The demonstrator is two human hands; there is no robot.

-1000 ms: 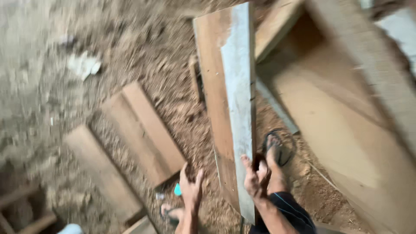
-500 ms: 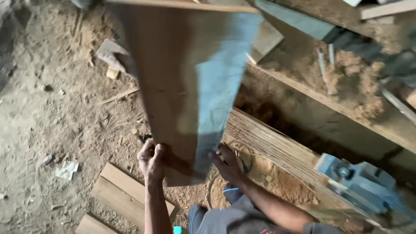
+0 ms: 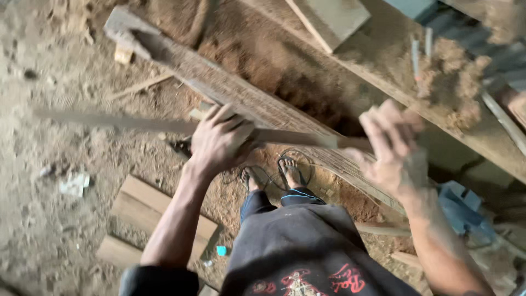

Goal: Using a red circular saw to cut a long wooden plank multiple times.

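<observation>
My left hand point(image 3: 219, 140) grips a long thin wooden plank point(image 3: 109, 121) that shows edge-on and stretches left to right across the view. My right hand point(image 3: 390, 148) holds the same plank near its right end; the hand is blurred. The plank hangs at about waist height over the sawdust floor. Below it I see my dark shorts and my feet point(image 3: 289, 171) in sandals.
A rough long board point(image 3: 230, 90) slants on the ground under the plank. Flat boards point(image 3: 143, 205) lie at lower left, with a white scrap point(image 3: 75, 184). A wooden workbench point(image 3: 438, 98) heaped with sawdust runs at right. A blue power tool point(image 3: 460, 205) sits below it.
The plank, held face-up and upright before, has swung to lie level and edge-on. My hands moved apart along it, the right one far to the right.
</observation>
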